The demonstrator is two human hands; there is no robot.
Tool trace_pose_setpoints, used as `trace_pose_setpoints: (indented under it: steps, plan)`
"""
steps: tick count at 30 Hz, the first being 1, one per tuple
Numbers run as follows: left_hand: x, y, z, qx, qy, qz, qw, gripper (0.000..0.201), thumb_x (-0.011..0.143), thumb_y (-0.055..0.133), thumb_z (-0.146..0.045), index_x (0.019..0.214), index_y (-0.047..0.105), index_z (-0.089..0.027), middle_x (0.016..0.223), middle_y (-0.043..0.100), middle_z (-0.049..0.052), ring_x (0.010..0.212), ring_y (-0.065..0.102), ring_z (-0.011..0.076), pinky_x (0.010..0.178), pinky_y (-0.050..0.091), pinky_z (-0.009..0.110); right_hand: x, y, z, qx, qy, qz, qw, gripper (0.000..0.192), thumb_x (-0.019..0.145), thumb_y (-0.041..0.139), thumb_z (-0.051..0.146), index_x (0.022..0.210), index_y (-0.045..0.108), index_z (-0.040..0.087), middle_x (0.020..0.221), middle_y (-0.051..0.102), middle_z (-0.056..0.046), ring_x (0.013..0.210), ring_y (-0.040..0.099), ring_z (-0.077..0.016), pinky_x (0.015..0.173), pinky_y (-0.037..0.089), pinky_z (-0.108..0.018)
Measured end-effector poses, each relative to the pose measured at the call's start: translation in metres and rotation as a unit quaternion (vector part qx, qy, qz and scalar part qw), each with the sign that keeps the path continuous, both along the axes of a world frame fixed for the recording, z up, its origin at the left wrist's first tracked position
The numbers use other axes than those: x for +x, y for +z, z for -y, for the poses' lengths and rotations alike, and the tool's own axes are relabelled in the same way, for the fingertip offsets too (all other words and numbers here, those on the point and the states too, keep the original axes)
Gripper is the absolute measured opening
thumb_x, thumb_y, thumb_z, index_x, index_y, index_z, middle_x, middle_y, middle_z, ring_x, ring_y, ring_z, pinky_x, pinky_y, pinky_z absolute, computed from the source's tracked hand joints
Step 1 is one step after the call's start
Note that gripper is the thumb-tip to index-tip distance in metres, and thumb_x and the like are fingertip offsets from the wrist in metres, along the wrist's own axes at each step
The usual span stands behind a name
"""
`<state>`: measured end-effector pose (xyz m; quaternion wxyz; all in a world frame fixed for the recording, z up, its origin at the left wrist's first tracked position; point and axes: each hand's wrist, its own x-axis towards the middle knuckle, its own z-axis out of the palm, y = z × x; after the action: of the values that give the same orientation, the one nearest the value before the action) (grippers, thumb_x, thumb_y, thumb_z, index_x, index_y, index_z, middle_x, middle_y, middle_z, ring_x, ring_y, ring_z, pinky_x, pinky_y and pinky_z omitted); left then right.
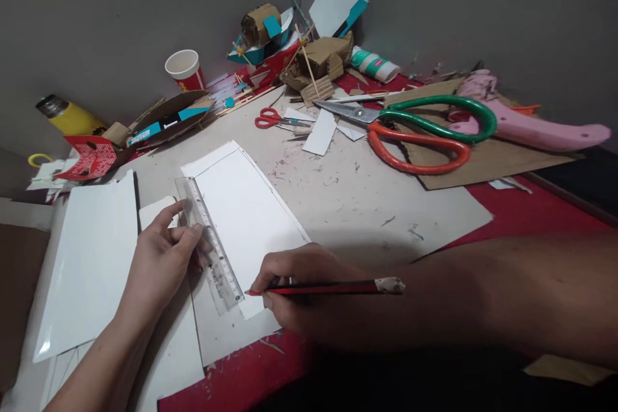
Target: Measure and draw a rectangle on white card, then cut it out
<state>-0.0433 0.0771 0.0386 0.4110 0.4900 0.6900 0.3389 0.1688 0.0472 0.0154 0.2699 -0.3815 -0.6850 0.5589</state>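
Observation:
A clear plastic ruler (212,244) lies along the left edge of a white card (241,219) that has pencil lines near its borders. My left hand (168,244) grips the ruler's outer side, thumb on top and some fingertips hidden. In my right hand (290,277) is a red and black pencil (333,288), held close to its point. Its tip is at the ruler's near end, over the card's lower part. The card rests on a larger grey-white sheet (357,206).
Green-and-orange-handled scissors (420,135) lie at right by a pink tool (545,125) on brown cardboard (449,174). Small red scissors (268,118) and paper strips lie behind the card. A paper cup (186,71), yellow bottle (72,116) and cardboard models (318,61) line the wall.

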Motion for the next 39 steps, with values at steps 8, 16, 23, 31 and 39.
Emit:
trace_pose_setpoints:
  steps: [8, 16, 23, 31, 39]
  plan:
    - [-0.001, -0.001, -0.001, -0.002, -0.004, -0.008, 1.0, 0.06, 0.079, 0.071, -0.031, 0.131, 0.049, -0.012, 0.055, 0.066, -0.002, 0.041, 0.051, 0.011, 0.042, 0.041, 0.021, -0.002, -0.004, -0.002, 0.034, 0.005, -0.001, 0.999, 0.015, 0.078, 0.055, 0.01, 0.082, 0.066, 0.02, 0.057, 0.055, 0.008, 0.048, 0.045, -0.0049, 0.046, 0.037, -0.014]
    - [0.0, 0.001, 0.0, 0.003, 0.0, -0.019, 1.0, 0.06, 0.08, 0.07, -0.033, 0.132, 0.05, -0.012, 0.055, 0.066, -0.002, 0.04, 0.05, 0.0105, 0.041, 0.04, 0.021, -0.001, 0.0, -0.004, 0.064, 0.018, -0.005, 0.998, 0.025, 0.072, 0.051, 0.004, 0.086, 0.067, 0.018, 0.065, 0.061, 0.004, 0.05, 0.046, -0.0064, 0.047, 0.039, -0.015]
    - [0.002, 0.003, 0.0, 0.001, 0.004, -0.022, 1.0, 0.059, 0.079, 0.07, -0.032, 0.131, 0.051, -0.012, 0.055, 0.066, -0.002, 0.039, 0.049, 0.0104, 0.04, 0.04, 0.021, -0.002, 0.005, -0.002, -0.028, -0.009, -0.018, 0.999, 0.022, 0.068, 0.051, 0.003, 0.078, 0.056, 0.022, 0.058, 0.055, 0.007, 0.048, 0.045, -0.0074, 0.046, 0.038, -0.016]
    - [0.001, 0.001, 0.0, 0.003, 0.002, -0.028, 1.0, 0.059, 0.079, 0.07, -0.032, 0.131, 0.051, -0.012, 0.054, 0.065, -0.003, 0.039, 0.048, 0.0101, 0.039, 0.039, 0.02, -0.003, -0.007, -0.002, 0.035, -0.002, -0.051, 0.998, 0.018, 0.076, 0.051, 0.006, 0.085, 0.059, 0.02, 0.056, 0.048, 0.009, 0.046, 0.036, -0.0064, 0.043, 0.033, -0.017]
    - [0.002, 0.004, 0.001, -0.002, 0.009, -0.029, 1.0, 0.059, 0.078, 0.07, -0.03, 0.131, 0.051, -0.012, 0.055, 0.065, -0.003, 0.039, 0.049, 0.0104, 0.039, 0.041, 0.021, 0.007, 0.006, -0.003, 0.049, 0.037, -0.005, 0.998, 0.012, 0.083, 0.048, 0.011, 0.079, 0.053, 0.022, 0.065, 0.051, 0.004, 0.056, 0.045, -0.0107, 0.055, 0.04, -0.021]
